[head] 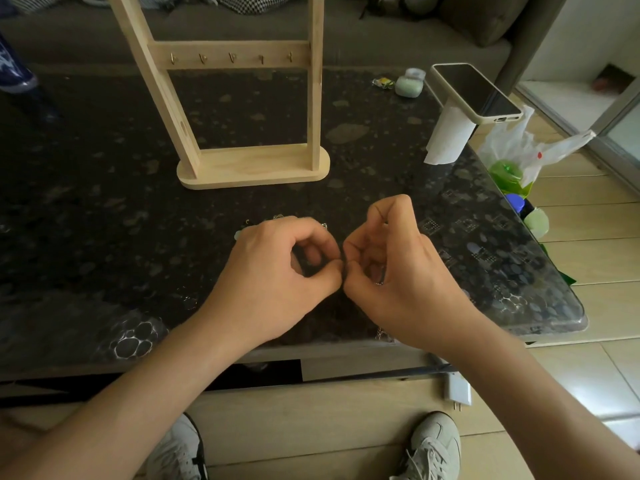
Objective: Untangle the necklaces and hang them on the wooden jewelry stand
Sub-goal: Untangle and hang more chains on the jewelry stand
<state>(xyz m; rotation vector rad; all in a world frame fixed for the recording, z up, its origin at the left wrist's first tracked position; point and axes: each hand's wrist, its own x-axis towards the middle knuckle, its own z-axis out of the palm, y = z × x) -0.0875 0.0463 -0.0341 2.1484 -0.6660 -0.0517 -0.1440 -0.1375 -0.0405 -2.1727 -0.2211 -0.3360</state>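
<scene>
A dark cord (343, 268) from one necklace runs upright between the two hands, low over the near middle of the dark speckled table (104, 202). The left hand (277, 268) pinches it between the thumb and curled forefinger. The right hand (391, 271) pinches it just opposite, so the fingertips of the two hands almost touch. A thin dark strand also crosses the raised right forefinger. The other fingers of both hands are curled in, and I cannot tell whether they hold anything more.

The rest of the necklaces (282, 217) lie on the table just behind the left hand and are mostly hidden by it. Bits of fine chain show there, and a pale blue-green bead shows at the hand's left edge. More fine chain (382, 336) lies near the table's front edge, under the right wrist.

The wooden stand (252, 169) is upright on the table beyond the hands, well apart from them, and its crossbar carries five small hooks (232, 57).

At the right rear of the table a phone (476, 93) rests on a white paper roll (450, 136). Near it sit a pale green case (410, 84) and a small wrapped sweet (382, 82). A plastic bag (519, 147) with green things in it sits beside the table's right edge. A grey sofa (381, 43) runs behind the table. Below the table, two grey shoes (433, 448) and a white plug (457, 389) are on the wooden floor.
</scene>
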